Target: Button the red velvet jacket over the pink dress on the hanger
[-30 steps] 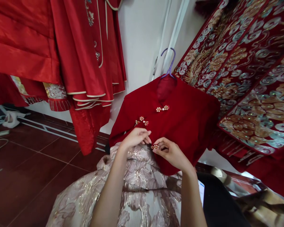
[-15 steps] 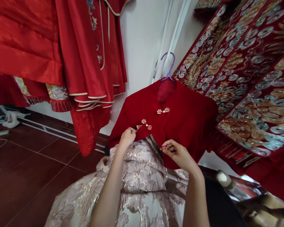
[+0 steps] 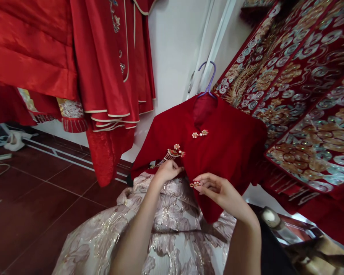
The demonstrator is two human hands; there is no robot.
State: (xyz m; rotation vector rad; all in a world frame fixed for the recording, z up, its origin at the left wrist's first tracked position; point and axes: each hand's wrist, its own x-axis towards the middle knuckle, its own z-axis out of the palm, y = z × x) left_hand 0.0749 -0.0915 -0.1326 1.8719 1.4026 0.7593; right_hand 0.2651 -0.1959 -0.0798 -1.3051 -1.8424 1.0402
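A dark red jacket [image 3: 232, 141] hangs in front of me on a purple hanger [image 3: 209, 82]. Its collar clasp [image 3: 200, 134], with gold and pearl flowers, joins the two front edges. Lower down, a flower clasp with a tasselled pendant [image 3: 172, 154] lies on the left panel. My left hand [image 3: 169, 170] is closed at that panel's lower edge, just below the pendant; its fingertips are partly hidden. Between thumb and fingers, my right hand [image 3: 218, 189] pinches a small gold looped flower clasp [image 3: 195, 184] on the right panel's edge.
A pale, shiny floral fabric [image 3: 166, 214] spreads beneath my forearms. Red garments [image 3: 103, 76] hang at the left, and a heavily embroidered red garment [image 3: 304, 103] hangs at the right. A white rack bar [image 3: 57, 154] runs low over the tiled floor [image 3: 46, 206].
My left hand has let go of the pendant and moved right to the panel edge. The pendant now lies spread on the jacket. My right hand has drawn its clasp slightly lower.
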